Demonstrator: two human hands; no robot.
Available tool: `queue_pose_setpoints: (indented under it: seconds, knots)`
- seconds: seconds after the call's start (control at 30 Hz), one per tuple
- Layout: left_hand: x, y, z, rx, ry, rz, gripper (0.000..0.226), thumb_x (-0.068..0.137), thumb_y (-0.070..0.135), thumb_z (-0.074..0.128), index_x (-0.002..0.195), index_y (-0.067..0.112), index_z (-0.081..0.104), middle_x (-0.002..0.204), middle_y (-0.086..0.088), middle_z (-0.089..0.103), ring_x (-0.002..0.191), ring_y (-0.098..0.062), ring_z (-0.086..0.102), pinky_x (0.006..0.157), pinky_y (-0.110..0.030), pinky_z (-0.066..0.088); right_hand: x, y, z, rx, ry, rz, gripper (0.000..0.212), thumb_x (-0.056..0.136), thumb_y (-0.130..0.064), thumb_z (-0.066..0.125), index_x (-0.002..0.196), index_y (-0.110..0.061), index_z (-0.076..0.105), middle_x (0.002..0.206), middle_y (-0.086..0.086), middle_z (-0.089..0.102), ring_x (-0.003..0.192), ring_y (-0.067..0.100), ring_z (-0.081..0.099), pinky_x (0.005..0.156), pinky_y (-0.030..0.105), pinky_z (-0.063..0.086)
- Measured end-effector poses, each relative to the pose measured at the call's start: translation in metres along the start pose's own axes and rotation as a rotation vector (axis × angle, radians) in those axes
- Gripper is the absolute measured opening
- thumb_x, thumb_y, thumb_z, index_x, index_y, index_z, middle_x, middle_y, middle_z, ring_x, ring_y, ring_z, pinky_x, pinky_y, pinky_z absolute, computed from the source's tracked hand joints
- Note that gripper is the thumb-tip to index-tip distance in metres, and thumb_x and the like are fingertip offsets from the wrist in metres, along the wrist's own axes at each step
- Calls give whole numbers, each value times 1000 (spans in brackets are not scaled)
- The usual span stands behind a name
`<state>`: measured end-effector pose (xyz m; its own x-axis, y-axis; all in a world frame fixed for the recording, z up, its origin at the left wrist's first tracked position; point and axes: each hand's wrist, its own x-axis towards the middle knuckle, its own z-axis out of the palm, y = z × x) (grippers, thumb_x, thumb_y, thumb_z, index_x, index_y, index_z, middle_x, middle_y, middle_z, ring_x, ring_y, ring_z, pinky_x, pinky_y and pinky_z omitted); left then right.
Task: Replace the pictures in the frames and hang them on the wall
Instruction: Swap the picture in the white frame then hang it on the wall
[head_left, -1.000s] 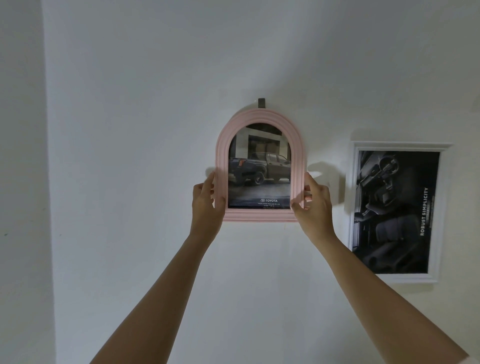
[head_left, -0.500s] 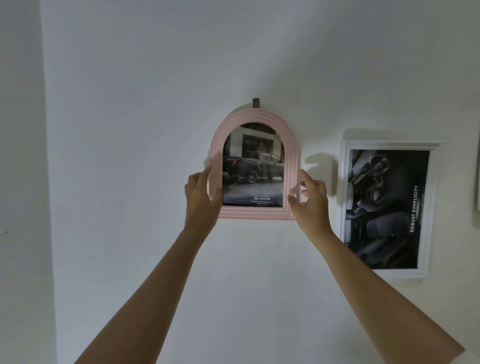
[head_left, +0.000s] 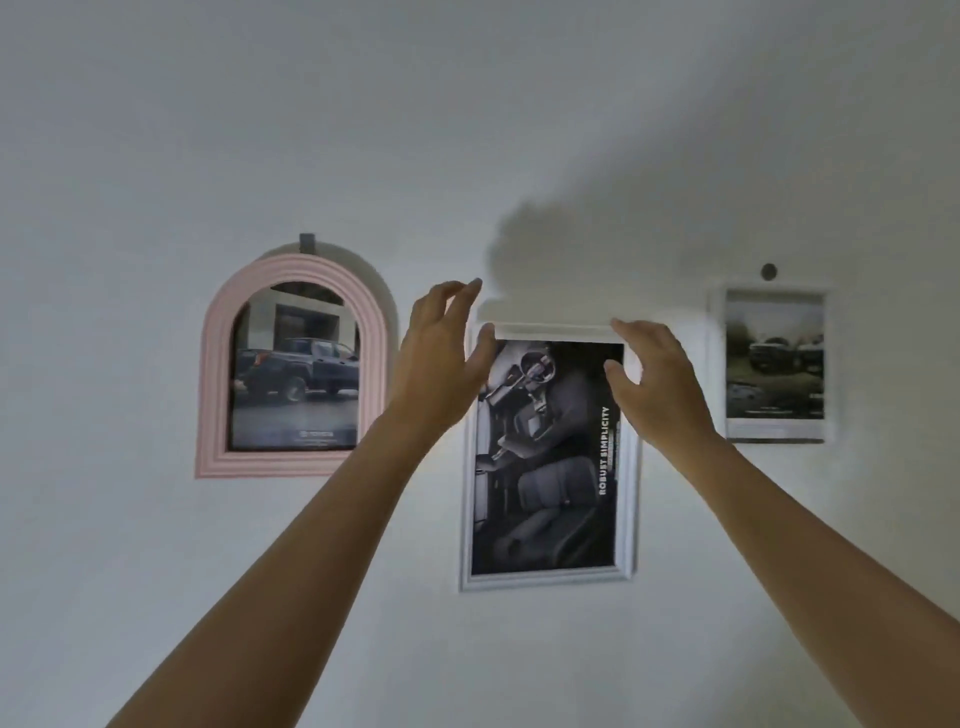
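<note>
A pink arched frame (head_left: 213, 395) with a dark pickup truck picture hangs on the white wall from a grey hook (head_left: 307, 242). Nothing touches it. To its right hangs a tall white frame (head_left: 629, 509) holding a black-and-white car interior picture. My left hand (head_left: 441, 353) is at that frame's top left corner, fingers spread, thumb against the edge. My right hand (head_left: 660, 379) hovers at the top right corner, fingers apart, covering part of the picture. Neither hand grips the frame.
A small white frame (head_left: 774, 431) with a picture of vehicles hangs further right under a round dark hook (head_left: 768, 270). The wall around the three frames is plain white, and my hands cast a shadow above the middle frame.
Both hands have let go of the pink arched frame, which stays hanging, and moved right to the top corners of the tall white frame. The view has also shifted right.
</note>
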<state>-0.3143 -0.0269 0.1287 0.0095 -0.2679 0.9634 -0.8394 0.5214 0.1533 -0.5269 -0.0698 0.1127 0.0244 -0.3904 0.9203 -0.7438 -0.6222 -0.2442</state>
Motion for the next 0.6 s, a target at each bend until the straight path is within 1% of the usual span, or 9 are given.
queue_pose_setpoints:
  seconds: [0.03,0.1,0.17,0.23,0.33,0.4,0.47,0.53,0.6]
  knots:
    - [1,19,19,-14,-15,31,48,95,28,47,140,16,38,141,-3,39,130,-16,34,103,-25,32,-1,23,-15,-42,-2,23,45,92,-17,50,137,-17,44,138,4,44,127,21,42,101,31,36]
    - [-1,53,61,-45,-42,77,49,95,29,47,141,16,37,142,-3,38,131,-16,32,103,-27,34,-5,69,-42,-75,0,91,47,91,-15,49,137,-17,43,138,4,43,125,22,44,102,38,40]
    - [-6,85,102,-38,-73,113,50,95,29,46,142,15,35,142,-4,37,132,-17,32,104,-31,35,-13,115,-65,-105,4,150,48,91,-12,48,138,-15,43,139,5,42,125,22,43,101,37,40]
    - [-13,112,143,23,-115,134,53,95,33,43,144,16,30,144,-5,35,131,-19,33,103,-35,37,-21,159,-81,-177,-3,197,48,91,-12,48,138,-16,41,142,6,40,129,23,38,101,36,37]
    - [-19,136,195,106,-172,97,58,96,40,36,147,19,18,146,-3,31,129,-19,35,102,-35,37,-27,214,-95,-212,4,262,48,92,-12,47,139,-15,39,139,8,40,127,24,38,99,36,37]
    - [-22,143,222,128,-188,73,61,96,41,34,148,18,12,142,-5,34,123,-20,40,97,-34,40,-27,240,-97,-192,6,300,49,94,-16,46,141,-16,35,139,8,39,128,24,34,100,37,36]
    - [-25,146,244,144,-197,50,63,96,41,33,149,15,8,136,-6,38,115,-20,43,90,-34,45,-26,258,-93,-152,10,320,49,95,-20,44,142,-17,32,138,8,38,128,24,34,99,35,35]
    - [-28,146,259,133,-198,-9,64,97,41,33,149,14,6,131,-7,39,109,-20,45,82,-33,48,-23,268,-85,-84,32,329,47,96,-20,44,142,-15,34,135,9,40,123,25,40,96,32,37]
    - [-29,145,269,84,-201,-69,64,97,37,35,148,14,6,125,-7,38,102,-19,47,74,-31,48,-18,272,-76,10,71,338,44,95,-17,45,138,-11,38,127,12,44,112,24,49,91,29,41]
